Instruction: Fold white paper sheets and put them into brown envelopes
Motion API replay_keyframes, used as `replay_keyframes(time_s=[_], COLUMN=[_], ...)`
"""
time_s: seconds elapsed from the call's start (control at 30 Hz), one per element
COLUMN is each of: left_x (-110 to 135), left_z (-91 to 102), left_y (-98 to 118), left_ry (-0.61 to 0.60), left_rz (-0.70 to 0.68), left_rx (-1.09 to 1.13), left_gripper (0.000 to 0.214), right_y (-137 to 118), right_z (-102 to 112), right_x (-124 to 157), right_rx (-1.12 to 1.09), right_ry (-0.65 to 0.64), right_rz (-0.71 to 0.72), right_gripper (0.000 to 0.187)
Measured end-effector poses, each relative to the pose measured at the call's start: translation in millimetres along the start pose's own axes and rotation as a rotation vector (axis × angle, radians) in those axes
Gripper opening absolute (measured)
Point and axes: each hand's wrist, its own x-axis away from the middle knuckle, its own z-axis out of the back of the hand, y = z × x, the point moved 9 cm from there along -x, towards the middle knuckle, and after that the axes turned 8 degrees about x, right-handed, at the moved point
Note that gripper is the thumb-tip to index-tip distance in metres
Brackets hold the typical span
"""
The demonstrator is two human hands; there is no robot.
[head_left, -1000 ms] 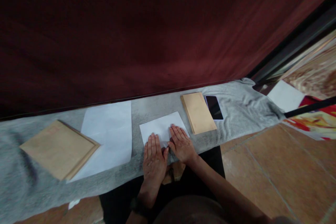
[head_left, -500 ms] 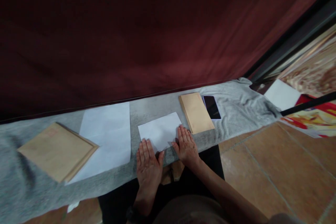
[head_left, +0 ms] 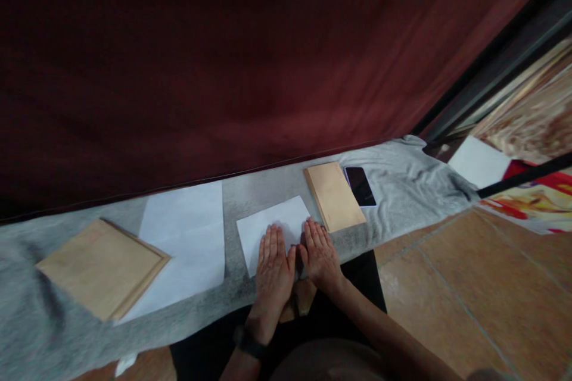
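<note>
A small white sheet of paper (head_left: 257, 231), perhaps folded, lies flat on the grey cloth in front of me. My left hand (head_left: 273, 262) rests palm down on its near middle, fingers stretched out and pointing away from me. Beside it, my right hand (head_left: 320, 256) lies flat at the paper's right edge, its fingers straight. The two thumbs are close together. Just right of the paper is a stack of brown envelopes (head_left: 336, 197), near the right fingertips. Whatever is under the palms is hidden.
A larger white sheet (head_left: 185, 238) lies to the left, partly under another stack of brown envelopes (head_left: 105, 268). A phone (head_left: 360, 186) sits right of the nearer stack. The grey cloth (head_left: 397, 190) covers the narrow table, with a dark red curtain (head_left: 268, 71) behind it.
My left hand has slid right, from the paper's near left corner onto its middle, closer to my right hand. The right hand stays at the right edge. The view has shifted slightly.
</note>
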Motion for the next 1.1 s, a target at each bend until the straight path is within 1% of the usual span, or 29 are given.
replay_keyframes(time_s=[0.1,0.2,0.33,0.47,0.57,0.7,0.9,1.1], left_x=[-1,2,2,-2,-5,-6,-3,3], left_z=[-13.1,-17.6,-11.5,-4.7,-2.1,2.9,14.6,17.5], left_y=[-4,-7,-9,-15,-19,-22,-38,-53], left_ry=[-0.030,-0.040,-0.014,-0.003,0.000,0.027,0.096,0.098], left_rz=[0.007,-0.007,-0.040,-0.040,-0.009,0.036,0.116,0.177], left_rx=[-0.018,-0.048,-0.076,-0.096,-0.098,-0.072,-0.051,-0.087], left_gripper=[0.064,0.065,0.070,0.067,0.063,0.062,0.063,0.061], right_y=[-6,-21,-45,-53,-50,-41,-26,-13], right_z=[2,0,-8,-11,-14,-21,-24,-23], right_x=[-6,-20,-40,-52,-54,-53,-51,-47], right_rx=[-0.040,-0.121,-0.216,-0.223,-0.196,-0.138,-0.060,0.008], right_ry=[-0.022,-0.073,-0.157,-0.170,-0.163,-0.149,-0.086,-0.033], right_rz=[0.051,0.144,0.271,0.315,0.275,0.193,0.064,-0.047], right_gripper=[0.063,0.058,0.051,0.049,0.048,0.052,0.059,0.065])
